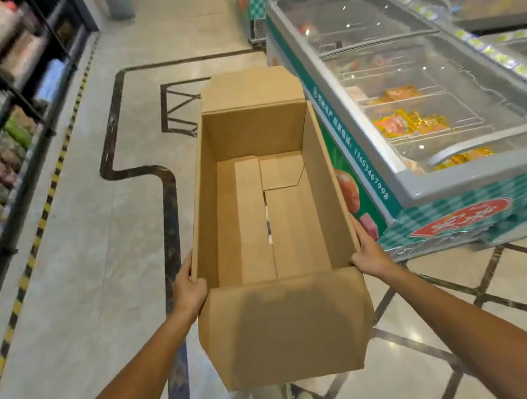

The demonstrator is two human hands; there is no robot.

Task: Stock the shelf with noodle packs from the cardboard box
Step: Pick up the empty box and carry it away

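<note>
Two hands held a cardboard box point(267, 218) up above the shop floor point(99, 247). The left hand point(189, 288) gripped the box's left wall near the close corner, thumb hooked over the edge and fingers on the outside. The right hand point(368, 253) gripped the right wall the same way. The box was open on top, its flaps folded out at the near and far ends. Only the brown bottom flaps showed inside. The shelf point(1, 134), full of blurry bright packs, stood off to the left. A glass-topped freezer point(423, 103) stood just beside the box on the right.
</note>
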